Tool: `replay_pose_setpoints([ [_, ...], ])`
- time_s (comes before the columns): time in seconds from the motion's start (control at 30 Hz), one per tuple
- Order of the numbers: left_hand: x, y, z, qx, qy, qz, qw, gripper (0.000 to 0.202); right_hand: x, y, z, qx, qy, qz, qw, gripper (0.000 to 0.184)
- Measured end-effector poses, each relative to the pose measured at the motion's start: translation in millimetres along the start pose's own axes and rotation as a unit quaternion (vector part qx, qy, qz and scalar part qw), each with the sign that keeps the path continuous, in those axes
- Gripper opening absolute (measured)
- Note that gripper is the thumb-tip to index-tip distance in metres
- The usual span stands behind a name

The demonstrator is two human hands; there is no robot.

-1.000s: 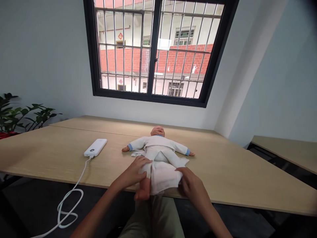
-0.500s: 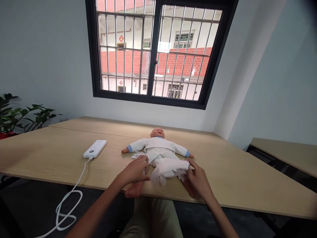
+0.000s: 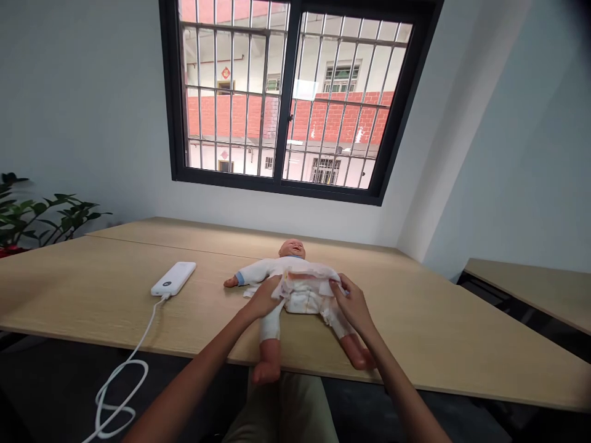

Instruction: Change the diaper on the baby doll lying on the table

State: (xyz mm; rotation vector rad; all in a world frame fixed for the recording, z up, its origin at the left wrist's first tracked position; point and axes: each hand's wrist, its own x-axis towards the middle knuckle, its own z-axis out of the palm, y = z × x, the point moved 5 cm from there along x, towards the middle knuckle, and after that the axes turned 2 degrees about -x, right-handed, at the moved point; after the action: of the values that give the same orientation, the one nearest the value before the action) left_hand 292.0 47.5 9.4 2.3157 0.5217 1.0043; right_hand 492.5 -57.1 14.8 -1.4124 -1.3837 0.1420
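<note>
Lifting the white cloth (image 3: 305, 278) from the doll's legs up to its belly is what these two hands have just done. A second ago it lay spread low by the near table edge, then bunched between the legs. Now it sits across the waist of the doll (image 3: 256, 272), which lies on its back at centre frame on the table (image 3: 438, 332). The left hand (image 3: 264, 296) has its fingers curled shut on the cloth's edge at the hip on the left of the frame. The right hand (image 3: 353, 304) pinches the opposite edge the same way. Both legs are bare now, feet poking past the table's near edge. So the cloth is up around the body, held in place but not fastened as far as I can see. The power bank (image 3: 173, 279) and its cable (image 3: 138, 335) lie left of centre, apart from both hands.
</note>
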Motion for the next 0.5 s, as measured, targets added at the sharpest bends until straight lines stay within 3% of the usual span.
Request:
replay_pose_setpoints([
  [0.2,13,-24,-10.8,-0.198,0.068,-0.154,0.966,0.039,43,3,23,0.006,-0.032,-0.065,0.997,0.048],
  [0.37,10,-45,-6.3,-0.322,0.045,-0.229,0.917,0.054,64,16,45,-0.141,-0.054,-0.03,0.988,0.04],
  [0.5,9,-70,-5.6,-0.384,0.064,-0.282,0.877,0.052,69,34,60,-0.104,-0.077,-0.007,0.992,0.042],
])
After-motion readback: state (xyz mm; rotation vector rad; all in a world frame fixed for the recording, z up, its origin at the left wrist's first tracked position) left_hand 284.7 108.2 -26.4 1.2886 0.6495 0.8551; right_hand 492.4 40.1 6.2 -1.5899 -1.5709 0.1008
